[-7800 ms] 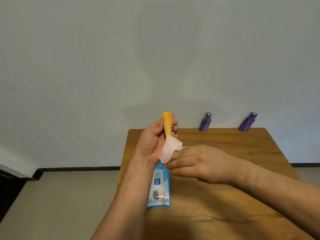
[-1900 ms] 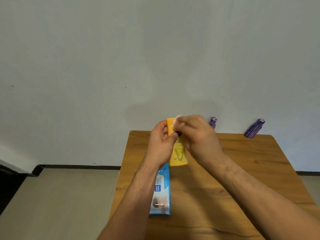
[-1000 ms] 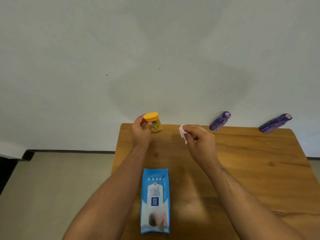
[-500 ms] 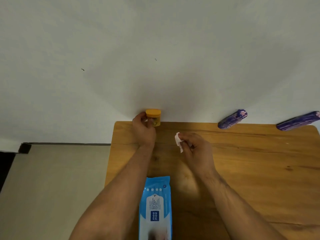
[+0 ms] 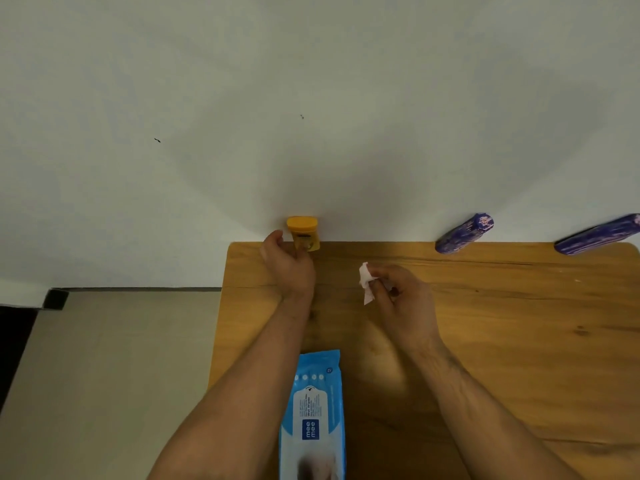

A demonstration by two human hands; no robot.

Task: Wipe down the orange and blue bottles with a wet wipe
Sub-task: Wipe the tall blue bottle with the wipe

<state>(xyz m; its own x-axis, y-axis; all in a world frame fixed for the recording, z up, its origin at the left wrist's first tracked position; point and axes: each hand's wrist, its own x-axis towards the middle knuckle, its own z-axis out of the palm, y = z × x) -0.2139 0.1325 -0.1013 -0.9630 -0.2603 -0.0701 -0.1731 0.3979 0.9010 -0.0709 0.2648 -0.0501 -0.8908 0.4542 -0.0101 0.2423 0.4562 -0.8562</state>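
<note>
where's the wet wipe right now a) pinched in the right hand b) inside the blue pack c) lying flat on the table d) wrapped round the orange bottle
a: the right hand pinches the crumpled wet wipe at its fingertips over the wooden table, well apart from the orange bottle by the wall.

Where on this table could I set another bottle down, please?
Free: the table right of the right hand, before the left blue bottle and right blue bottle; also the back edge between orange bottle and left blue bottle. Crowded: the left side, with left hand and wipes pack.
</note>
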